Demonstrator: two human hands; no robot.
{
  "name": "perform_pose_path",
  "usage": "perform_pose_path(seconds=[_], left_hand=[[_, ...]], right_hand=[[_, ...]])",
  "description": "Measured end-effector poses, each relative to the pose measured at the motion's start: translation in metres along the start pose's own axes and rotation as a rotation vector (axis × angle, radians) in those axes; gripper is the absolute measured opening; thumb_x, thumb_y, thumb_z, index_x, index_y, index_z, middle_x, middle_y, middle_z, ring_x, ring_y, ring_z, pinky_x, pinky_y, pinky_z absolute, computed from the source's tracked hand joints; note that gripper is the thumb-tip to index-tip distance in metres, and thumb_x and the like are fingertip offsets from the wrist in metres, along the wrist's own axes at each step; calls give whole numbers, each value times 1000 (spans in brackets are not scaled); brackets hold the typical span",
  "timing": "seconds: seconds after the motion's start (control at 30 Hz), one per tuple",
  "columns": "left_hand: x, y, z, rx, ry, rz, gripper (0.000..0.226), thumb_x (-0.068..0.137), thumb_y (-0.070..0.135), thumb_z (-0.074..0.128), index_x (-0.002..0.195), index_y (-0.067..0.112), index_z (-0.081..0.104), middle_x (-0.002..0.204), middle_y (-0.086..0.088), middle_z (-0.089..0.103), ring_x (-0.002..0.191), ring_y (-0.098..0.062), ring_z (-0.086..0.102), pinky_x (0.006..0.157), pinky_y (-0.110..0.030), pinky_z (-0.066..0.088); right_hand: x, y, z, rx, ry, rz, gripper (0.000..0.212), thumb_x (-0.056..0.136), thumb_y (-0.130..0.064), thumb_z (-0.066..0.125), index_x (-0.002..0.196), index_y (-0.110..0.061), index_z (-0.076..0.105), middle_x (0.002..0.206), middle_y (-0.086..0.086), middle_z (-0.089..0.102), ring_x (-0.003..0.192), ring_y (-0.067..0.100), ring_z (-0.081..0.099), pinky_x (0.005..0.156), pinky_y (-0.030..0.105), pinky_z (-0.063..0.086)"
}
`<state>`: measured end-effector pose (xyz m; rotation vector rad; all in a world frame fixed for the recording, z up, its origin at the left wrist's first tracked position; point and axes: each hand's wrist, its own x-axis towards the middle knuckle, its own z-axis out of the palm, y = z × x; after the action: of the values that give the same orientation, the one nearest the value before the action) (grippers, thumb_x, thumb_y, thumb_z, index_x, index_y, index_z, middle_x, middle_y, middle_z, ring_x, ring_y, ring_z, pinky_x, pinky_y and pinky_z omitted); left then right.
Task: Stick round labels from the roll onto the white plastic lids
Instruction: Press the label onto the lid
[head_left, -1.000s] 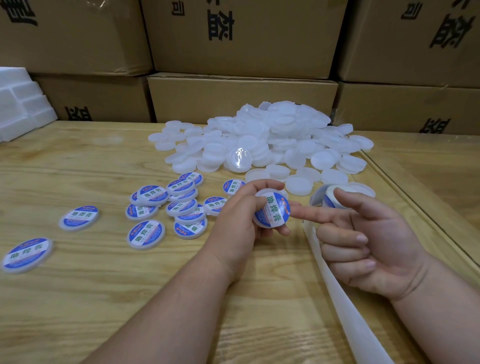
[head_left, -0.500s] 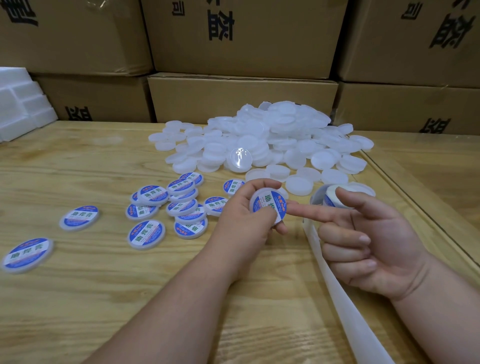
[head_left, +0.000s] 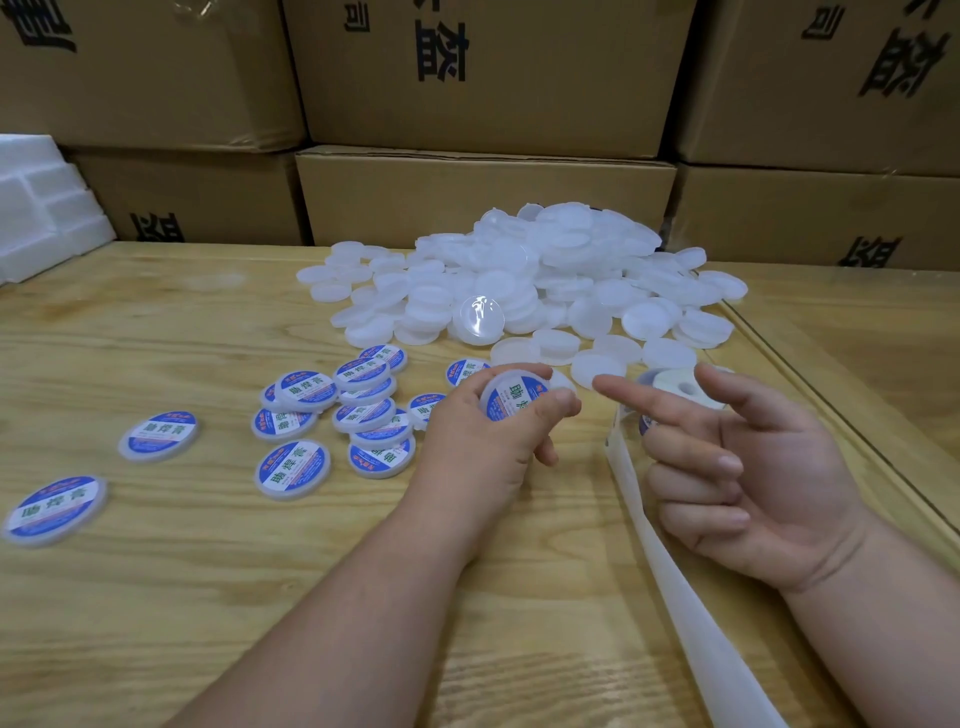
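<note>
We see both forearms reaching in from the bottom edge over the wooden surface (head_left: 156, 597). The left hand (head_left: 483, 441) is curled round a labelled lid (head_left: 511, 397), thumb across its face and fingers behind its rim, holding it tilted above the surface near the middle. The right hand (head_left: 748, 467) is relaxed with its palm turned up and inward: the index finger points straight toward the held lid without touching it, the thumb is raised, and the other three fingers are loosely bent, holding nothing.

Behind the hands, a big heap of plain white lids (head_left: 530, 280) lies in front of stacked cardboard boxes (head_left: 483, 73). To the left of the left hand a cluster of labelled lids (head_left: 358, 410) lies partly overlapping, with a few more scattered toward the left edge. The label roll (head_left: 675, 387) sits just behind the right index finger, and its bare backing strip (head_left: 675, 571) trails toward the bottom edge under the right hand.

The held lid is white plastic; its round label is blue-edged with a white band of green characters, partly covered by the thumb.
</note>
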<state>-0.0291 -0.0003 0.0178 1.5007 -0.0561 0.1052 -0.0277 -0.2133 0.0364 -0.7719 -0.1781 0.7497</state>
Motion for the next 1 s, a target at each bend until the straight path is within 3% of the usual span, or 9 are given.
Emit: perform_pose_path(seconds=[0.07,0.13,0.23,0.33,0.43,0.6,0.77,0.9,1.0], left_hand=[[0,3,1,-9,-14,-9,16,92,50,66,97,35,69,87,3,79,53,-11,62,55,-19,46],[-1,4,1,-42,-14,-32,29,100,57,48,94,38,69,84,-2,79,46,-15,60,47,-19,45],[-1,3,3,-84,28,-71,49,103,60,33,98,28,70,60,-4,70,36,-16,49,39,-19,39],[-2,0,6,-117,71,-58,35,105,52,37,105,31,65,52,6,56,39,-9,45,37,-17,35],[2,1,6,-148,83,-42,20,108,36,38,115,46,54,58,5,59,42,-11,47,40,-20,38],[8,1,0,-248,242,-59,51,106,26,40,113,76,34,77,5,74,46,-14,55,45,-23,45],[14,4,-4,-570,442,-125,69,104,11,40,145,60,17,86,-1,76,50,-16,63,45,-25,47],[14,7,-4,-588,480,-134,86,102,5,41,150,60,-4,107,-5,74,63,-22,74,46,-24,50],[16,4,-5,-542,444,-112,83,104,9,39,149,62,-6,105,-2,77,70,-26,76,49,-26,53]], right_hand=[[1,0,1,16,96,-63,67,80,-42,70,139,-11,61,48,-5,36,44,9,16,34,20,20],[2,1,1,36,165,-107,58,82,-43,63,131,-12,68,47,-6,34,43,9,15,34,20,18],[3,1,1,47,217,-143,51,87,-46,55,122,-13,72,47,-7,31,43,8,14,36,19,15],[4,1,1,51,250,-160,48,87,-45,55,117,-13,73,48,-7,29,44,8,13,35,20,14],[5,2,2,53,279,-169,45,85,-44,56,113,-13,74,49,-7,28,44,8,12,34,20,15],[5,2,3,49,310,-173,44,86,-43,56,113,-14,73,49,-7,27,45,8,11,35,21,13],[7,3,5,29,322,-170,43,85,-42,56,112,-13,73,49,-7,27,45,8,11,35,21,13],[7,3,5,20,322,-172,42,86,-42,56,110,-13,73,50,-7,27,45,8,11,34,21,14],[7,3,5,15,320,-172,42,85,-42,56,110,-13,73,50,-6,27,45,8,11,33,21,16]])
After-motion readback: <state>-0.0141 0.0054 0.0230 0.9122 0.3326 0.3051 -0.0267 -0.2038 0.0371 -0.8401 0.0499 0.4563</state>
